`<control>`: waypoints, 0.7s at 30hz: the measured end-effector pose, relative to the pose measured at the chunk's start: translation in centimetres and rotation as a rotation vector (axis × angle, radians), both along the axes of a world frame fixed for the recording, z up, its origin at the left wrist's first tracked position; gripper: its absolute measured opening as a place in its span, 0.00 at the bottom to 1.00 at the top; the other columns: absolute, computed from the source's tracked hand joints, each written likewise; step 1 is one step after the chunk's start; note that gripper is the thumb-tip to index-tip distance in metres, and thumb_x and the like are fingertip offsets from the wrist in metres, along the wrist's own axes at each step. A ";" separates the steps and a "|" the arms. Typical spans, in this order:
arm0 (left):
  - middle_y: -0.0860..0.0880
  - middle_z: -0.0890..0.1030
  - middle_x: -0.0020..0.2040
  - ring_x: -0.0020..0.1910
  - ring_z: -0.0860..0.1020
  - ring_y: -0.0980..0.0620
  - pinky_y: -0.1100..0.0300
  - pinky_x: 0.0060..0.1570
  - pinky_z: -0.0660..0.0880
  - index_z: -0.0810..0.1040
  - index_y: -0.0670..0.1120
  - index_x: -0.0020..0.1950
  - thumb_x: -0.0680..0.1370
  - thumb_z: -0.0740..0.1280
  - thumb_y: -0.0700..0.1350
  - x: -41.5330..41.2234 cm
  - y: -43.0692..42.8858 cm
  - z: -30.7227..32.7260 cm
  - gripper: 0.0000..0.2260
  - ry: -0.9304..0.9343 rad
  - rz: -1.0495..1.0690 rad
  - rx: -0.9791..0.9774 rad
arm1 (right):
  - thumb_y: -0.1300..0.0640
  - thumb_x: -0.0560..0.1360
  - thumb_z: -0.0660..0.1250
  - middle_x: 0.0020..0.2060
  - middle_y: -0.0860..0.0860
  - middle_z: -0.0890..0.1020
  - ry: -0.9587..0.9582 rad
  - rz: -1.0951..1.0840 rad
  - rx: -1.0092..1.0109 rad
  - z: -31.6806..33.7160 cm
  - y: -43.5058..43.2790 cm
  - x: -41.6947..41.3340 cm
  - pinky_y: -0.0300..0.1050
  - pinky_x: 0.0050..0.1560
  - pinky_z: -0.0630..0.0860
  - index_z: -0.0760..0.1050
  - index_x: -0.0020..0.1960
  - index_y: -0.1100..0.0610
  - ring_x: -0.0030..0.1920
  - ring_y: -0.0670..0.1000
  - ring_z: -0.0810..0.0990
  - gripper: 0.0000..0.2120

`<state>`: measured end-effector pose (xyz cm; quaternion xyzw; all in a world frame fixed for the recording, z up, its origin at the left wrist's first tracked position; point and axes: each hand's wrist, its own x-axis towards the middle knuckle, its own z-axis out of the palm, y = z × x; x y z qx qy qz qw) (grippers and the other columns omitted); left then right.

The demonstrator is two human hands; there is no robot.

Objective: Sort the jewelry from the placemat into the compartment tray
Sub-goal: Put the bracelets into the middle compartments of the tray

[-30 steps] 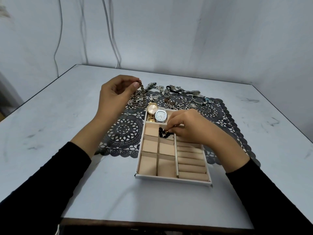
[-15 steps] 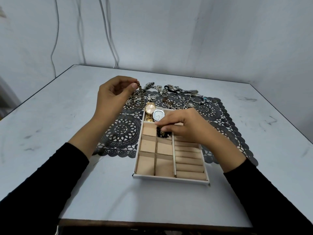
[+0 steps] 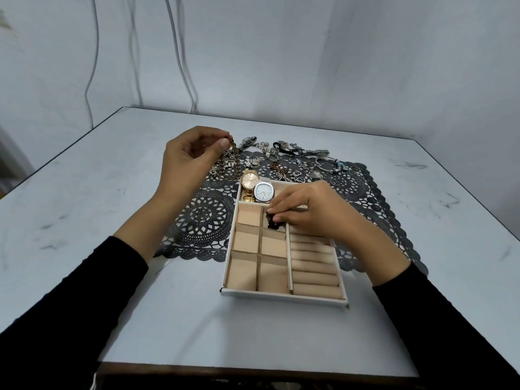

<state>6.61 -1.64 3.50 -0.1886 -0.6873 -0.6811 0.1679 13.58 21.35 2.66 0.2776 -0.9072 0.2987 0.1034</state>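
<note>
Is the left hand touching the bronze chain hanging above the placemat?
Touching. The head view shows the left hand pinching the top of the bronze chain between thumb and forefinger, the rest hanging over the placemat.

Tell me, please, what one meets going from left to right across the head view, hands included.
left hand → bronze chain it pinches → gold watch → silver watch → right hand, pinching the black beaded piece

Left grip (image 3: 191, 161) raised, thumb and forefinger pinching; right grip (image 3: 312, 212) lower, fingers curled downward, pinching
</note>
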 end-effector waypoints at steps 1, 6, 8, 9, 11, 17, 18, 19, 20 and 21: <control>0.51 0.86 0.47 0.51 0.83 0.52 0.57 0.56 0.78 0.83 0.48 0.49 0.76 0.72 0.39 0.0 0.0 0.0 0.05 0.000 0.000 0.003 | 0.60 0.68 0.76 0.44 0.48 0.86 -0.007 -0.006 -0.008 0.1 0.2 0.0 0.31 0.51 0.75 0.85 0.47 0.58 0.46 0.42 0.82 0.07; 0.49 0.86 0.48 0.50 0.83 0.52 0.57 0.56 0.78 0.83 0.48 0.49 0.76 0.72 0.39 0.1 0.1 0.0 0.05 0.005 -0.007 -0.006 | 0.60 0.68 0.76 0.44 0.49 0.86 -0.043 0.005 -0.008 -0.2 -0.3 0.0 0.32 0.49 0.76 0.85 0.46 0.58 0.45 0.42 0.82 0.07; 0.48 0.85 0.48 0.51 0.83 0.51 0.56 0.57 0.78 0.83 0.48 0.49 0.76 0.72 0.39 0.2 0.2 -0.1 0.05 0.006 -0.011 -0.017 | 0.61 0.68 0.76 0.44 0.49 0.86 -0.045 0.009 0.023 -0.4 -0.6 0.0 0.35 0.48 0.78 0.85 0.47 0.58 0.45 0.42 0.81 0.07; 0.48 0.85 0.49 0.51 0.83 0.51 0.56 0.57 0.78 0.83 0.48 0.49 0.76 0.72 0.39 0.2 0.2 -0.1 0.05 0.005 -0.011 -0.017 | 0.61 0.68 0.76 0.43 0.49 0.86 -0.043 0.009 0.022 -0.4 -0.6 0.0 0.36 0.49 0.78 0.85 0.46 0.58 0.45 0.43 0.81 0.07; 0.48 0.85 0.48 0.51 0.83 0.51 0.55 0.57 0.78 0.83 0.48 0.49 0.76 0.72 0.39 0.2 0.1 0.0 0.05 0.004 -0.007 -0.011 | 0.61 0.68 0.76 0.44 0.48 0.86 -0.063 0.002 -0.017 -0.3 -0.4 0.1 0.36 0.50 0.78 0.85 0.46 0.57 0.45 0.42 0.82 0.07; 0.48 0.85 0.48 0.51 0.83 0.51 0.55 0.57 0.78 0.83 0.47 0.50 0.76 0.72 0.38 0.3 0.0 0.1 0.05 -0.004 -0.004 -0.005 | 0.60 0.70 0.74 0.46 0.48 0.86 -0.249 -0.069 -0.293 0.1 0.8 1.0 0.43 0.53 0.78 0.84 0.50 0.56 0.47 0.46 0.83 0.08; 0.48 0.85 0.48 0.51 0.83 0.51 0.56 0.57 0.78 0.83 0.47 0.50 0.76 0.72 0.38 0.3 0.0 0.1 0.05 -0.004 -0.005 -0.005 | 0.59 0.72 0.73 0.45 0.50 0.86 -0.295 -0.088 -0.366 0.2 1.0 1.3 0.46 0.51 0.79 0.84 0.51 0.55 0.46 0.48 0.83 0.08; 0.48 0.85 0.48 0.51 0.83 0.52 0.56 0.57 0.78 0.83 0.47 0.50 0.76 0.72 0.38 0.4 0.1 0.2 0.06 -0.002 -0.005 -0.005 | 0.58 0.72 0.72 0.44 0.52 0.85 -0.342 -0.105 -0.457 0.3 1.0 1.7 0.49 0.49 0.79 0.83 0.52 0.54 0.44 0.50 0.83 0.08; 0.49 0.85 0.48 0.50 0.83 0.52 0.57 0.56 0.78 0.83 0.48 0.49 0.76 0.72 0.38 0.4 0.1 0.2 0.06 0.000 -0.003 -0.005 | 0.58 0.73 0.72 0.44 0.54 0.85 -0.379 -0.133 -0.548 0.2 1.2 2.0 0.51 0.49 0.79 0.83 0.53 0.54 0.44 0.52 0.83 0.08; 0.50 0.85 0.47 0.50 0.83 0.53 0.58 0.56 0.78 0.83 0.48 0.49 0.76 0.72 0.38 0.5 0.1 0.3 0.06 0.000 -0.003 -0.004 | 0.58 0.74 0.71 0.45 0.54 0.85 -0.390 -0.173 -0.612 0.1 1.3 2.2 0.52 0.50 0.80 0.82 0.54 0.54 0.45 0.53 0.84 0.09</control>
